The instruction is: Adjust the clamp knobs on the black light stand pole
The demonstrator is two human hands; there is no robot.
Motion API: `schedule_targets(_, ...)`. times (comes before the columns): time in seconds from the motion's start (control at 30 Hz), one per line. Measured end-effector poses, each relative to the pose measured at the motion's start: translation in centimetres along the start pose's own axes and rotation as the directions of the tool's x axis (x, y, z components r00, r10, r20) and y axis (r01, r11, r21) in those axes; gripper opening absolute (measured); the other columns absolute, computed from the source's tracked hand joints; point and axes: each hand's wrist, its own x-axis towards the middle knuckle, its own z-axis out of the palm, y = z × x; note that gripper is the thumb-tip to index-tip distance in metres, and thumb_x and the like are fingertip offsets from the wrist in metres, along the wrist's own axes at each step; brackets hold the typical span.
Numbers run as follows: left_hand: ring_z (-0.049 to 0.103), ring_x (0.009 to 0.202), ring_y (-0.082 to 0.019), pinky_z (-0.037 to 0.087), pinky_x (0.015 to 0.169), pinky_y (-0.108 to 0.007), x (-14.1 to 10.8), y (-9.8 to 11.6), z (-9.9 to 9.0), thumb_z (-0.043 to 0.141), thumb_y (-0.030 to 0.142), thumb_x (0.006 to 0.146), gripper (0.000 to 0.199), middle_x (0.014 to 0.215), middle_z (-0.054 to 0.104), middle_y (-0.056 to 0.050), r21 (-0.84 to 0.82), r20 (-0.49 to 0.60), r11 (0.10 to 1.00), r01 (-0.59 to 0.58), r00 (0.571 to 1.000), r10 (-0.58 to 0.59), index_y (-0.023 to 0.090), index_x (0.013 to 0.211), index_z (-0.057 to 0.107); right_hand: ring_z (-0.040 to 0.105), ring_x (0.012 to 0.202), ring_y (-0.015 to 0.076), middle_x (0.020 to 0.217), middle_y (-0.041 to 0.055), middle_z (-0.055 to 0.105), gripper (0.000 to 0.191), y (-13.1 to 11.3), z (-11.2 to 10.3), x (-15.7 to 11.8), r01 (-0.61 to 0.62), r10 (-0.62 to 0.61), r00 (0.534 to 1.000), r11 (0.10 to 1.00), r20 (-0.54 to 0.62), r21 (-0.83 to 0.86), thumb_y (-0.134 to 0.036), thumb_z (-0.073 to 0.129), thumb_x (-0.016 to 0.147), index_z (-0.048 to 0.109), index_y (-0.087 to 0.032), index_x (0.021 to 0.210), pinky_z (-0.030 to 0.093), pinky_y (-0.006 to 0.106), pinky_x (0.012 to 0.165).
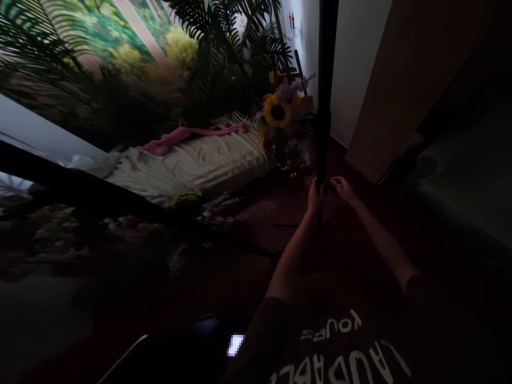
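Observation:
A dark upright pole [327, 64], like that of a stand, runs from the top of the head view down to the floor. My left hand [316, 198] is closed around its lower part. Just to the right, my right hand [343, 189] has its fingers pinched together close beside the pole. Whatever those fingers hold, perhaps a small part of the pole, is too dark to make out.
Behind the pole stand sunflowers [277, 110] and palm fronds. A cloth-covered bench [200, 160] bears a pink soft toy [168, 140]. Another dark bar [92, 184] slants across the left. A brown panel [384, 101] stands to the right. The dark red floor [260, 218] lies below.

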Motion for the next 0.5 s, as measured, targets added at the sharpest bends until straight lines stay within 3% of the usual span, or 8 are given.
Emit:
schedule_targets(0.1,0.066,0.098,-0.019,0.050,0.088,-0.030,0.1,0.1,0.0,0.051,0.042,0.097,0.038,0.110,0.069,-0.010,-0.013,0.008,1.000,0.013,1.000,-0.012,0.020,0.128,0.052,0.052,0.046,0.0083,0.062,-0.0034,0.063,0.009,-0.5,0.8,0.3,-0.244,0.243,0.970,0.960,0.027,0.140,-0.028,0.060,0.090,0.063,-0.020,0.085,0.041,0.018,0.046)
schedule_targets(0.23,0.066,0.099,-0.019,0.050,0.089,-0.031,0.1,0.0,0.0,0.052,0.045,0.096,0.038,0.111,0.068,-0.011,-0.010,0.009,1.000,0.012,1.000,-0.012,0.020,0.126,0.052,0.031,0.031,0.0048,0.045,-0.0072,0.048,0.018,-1.3,0.7,0.3,-0.504,0.433,0.861,0.793,0.267,0.341,-0.026,0.050,0.095,0.062,-0.019,0.083,0.021,0.014,0.030)
schedule_targets(0.4,0.066,0.097,-0.018,0.050,0.088,-0.031,0.2,-0.2,0.0,0.052,0.045,0.096,0.039,0.110,0.068,-0.011,-0.010,0.017,1.000,-0.020,1.000,0.020,0.019,0.125,0.051,0.036,0.030,0.0017,0.046,-0.0068,0.047,0.022,-1.8,0.3,1.0,-0.698,0.552,0.713,0.497,0.433,0.516,-0.013,0.045,0.096,0.058,-0.016,0.079,0.026,0.006,0.029)
schedule_targets(0.5,0.066,0.097,-0.018,0.050,0.089,-0.031,0.5,-0.2,0.1,0.050,0.044,0.097,0.039,0.111,0.067,-0.011,-0.030,0.042,0.999,-0.032,0.999,0.033,0.019,0.128,0.049,0.039,0.031,0.0013,0.047,-0.0080,0.046,0.023,-1.7,0.3,1.5,-0.709,0.560,0.696,0.441,0.449,0.550,-0.006,0.043,0.094,0.053,-0.016,0.076,0.030,0.005,0.030)
